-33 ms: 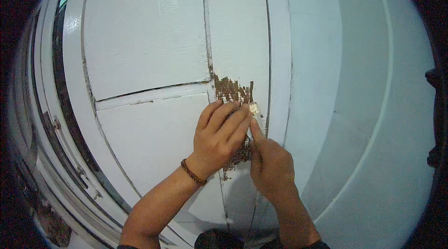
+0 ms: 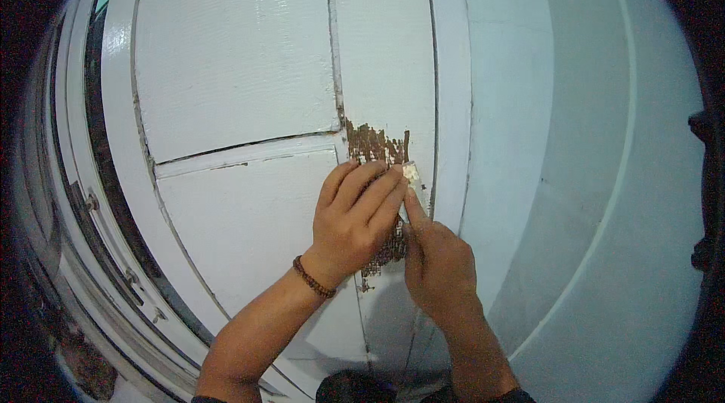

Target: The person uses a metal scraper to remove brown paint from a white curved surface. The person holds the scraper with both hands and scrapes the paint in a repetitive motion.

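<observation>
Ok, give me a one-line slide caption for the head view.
Both hands, left hand and right hand, press a small scraper against a white panelled door, baring a brown patch.

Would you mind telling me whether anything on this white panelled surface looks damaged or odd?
Yes. The white panelled surface has a rough brown patch where the paint is gone, running from above the left hand to below it beside the right hand. A small pale flake sits at the fingers.

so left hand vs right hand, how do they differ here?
Left hand lies flat, fingers spread over the brown scraped patch; right hand is curled, pinching a small pale scraper. Left wrist wears a dark bead bracelet; right is bare. Both press on the white door.
</observation>
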`<state>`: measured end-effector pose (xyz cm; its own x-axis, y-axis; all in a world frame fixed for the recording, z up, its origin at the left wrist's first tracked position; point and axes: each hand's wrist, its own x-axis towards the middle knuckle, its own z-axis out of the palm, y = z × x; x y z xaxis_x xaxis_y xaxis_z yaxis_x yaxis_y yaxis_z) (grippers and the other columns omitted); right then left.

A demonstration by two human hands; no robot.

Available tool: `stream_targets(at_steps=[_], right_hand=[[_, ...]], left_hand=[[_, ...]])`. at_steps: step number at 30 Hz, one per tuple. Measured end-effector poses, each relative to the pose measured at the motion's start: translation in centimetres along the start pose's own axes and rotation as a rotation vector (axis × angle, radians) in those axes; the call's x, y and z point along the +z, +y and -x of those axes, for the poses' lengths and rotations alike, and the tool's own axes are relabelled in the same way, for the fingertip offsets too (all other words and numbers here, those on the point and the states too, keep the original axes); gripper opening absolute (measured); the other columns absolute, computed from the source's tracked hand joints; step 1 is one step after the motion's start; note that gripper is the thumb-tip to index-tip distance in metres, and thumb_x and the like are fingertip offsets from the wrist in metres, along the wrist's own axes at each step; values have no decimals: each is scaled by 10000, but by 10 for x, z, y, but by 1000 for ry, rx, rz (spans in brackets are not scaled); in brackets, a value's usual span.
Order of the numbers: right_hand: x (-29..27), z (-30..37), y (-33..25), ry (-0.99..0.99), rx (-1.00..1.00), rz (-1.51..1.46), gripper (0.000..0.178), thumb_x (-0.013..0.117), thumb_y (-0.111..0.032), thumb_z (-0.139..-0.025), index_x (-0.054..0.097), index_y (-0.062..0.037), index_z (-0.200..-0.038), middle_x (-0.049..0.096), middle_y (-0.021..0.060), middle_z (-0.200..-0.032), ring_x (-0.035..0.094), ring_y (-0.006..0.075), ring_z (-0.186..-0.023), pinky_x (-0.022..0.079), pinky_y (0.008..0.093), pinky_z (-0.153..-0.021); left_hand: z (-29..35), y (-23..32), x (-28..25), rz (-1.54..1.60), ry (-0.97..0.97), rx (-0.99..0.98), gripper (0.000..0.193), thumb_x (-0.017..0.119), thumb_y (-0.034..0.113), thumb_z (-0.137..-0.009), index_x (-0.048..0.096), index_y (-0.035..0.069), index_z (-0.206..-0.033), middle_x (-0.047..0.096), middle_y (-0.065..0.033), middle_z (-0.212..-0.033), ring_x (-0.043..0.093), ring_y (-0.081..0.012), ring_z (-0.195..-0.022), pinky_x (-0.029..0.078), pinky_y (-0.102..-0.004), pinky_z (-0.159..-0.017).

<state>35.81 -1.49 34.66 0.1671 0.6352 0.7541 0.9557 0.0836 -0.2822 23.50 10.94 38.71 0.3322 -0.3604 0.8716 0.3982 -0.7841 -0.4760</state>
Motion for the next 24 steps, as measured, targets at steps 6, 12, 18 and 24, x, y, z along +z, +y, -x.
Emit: stream_targets(at_steps=[6, 12, 18, 24], right_hand=[[-2, -3, -11, 109, -9, -104, 567, 598, -49, -974, 481, -84, -1528, 664, 225, -843, 685, 401, -764, 560, 479, -722], [-1, -3, -14, 83, 43, -98, 556, 593, -31, -965, 495, -61, -1512, 688, 243, -909, 706, 409, -823, 570, 476, -755], [6, -2, -10, 77, 47, -80, 564, 579, -98, -985, 457, -98, -1536, 700, 246, -970, 717, 414, -855, 578, 504, -773], [1, -10, -13, 17, 88, -57, 588, 556, -168, -1016, 390, -147, -1579, 696, 243, -983, 715, 420, -866, 579, 529, -789]], left_hand=[[-1, -3, -1, -3, 17, -2, 336, 728, 157, -807, 730, 122, -1142, 730, -39, -1246, 643, -249, -1195, 469, -473, -1074], [1, -7, 2, 18, 36, 22, 326, 717, 152, -809, 734, 126, -1134, 731, -33, -1246, 648, -248, -1174, 470, -470, -1071], [0, -6, 1, 11, 0, -16, 322, 719, 148, -804, 742, 131, -1124, 729, -36, -1258, 650, -251, -1169, 478, -469, -1053], [-5, -8, 2, -5, 2, -52, 331, 736, 153, -788, 752, 121, -1117, 735, -31, -1247, 643, -258, -1181, 483, -464, -1041]])
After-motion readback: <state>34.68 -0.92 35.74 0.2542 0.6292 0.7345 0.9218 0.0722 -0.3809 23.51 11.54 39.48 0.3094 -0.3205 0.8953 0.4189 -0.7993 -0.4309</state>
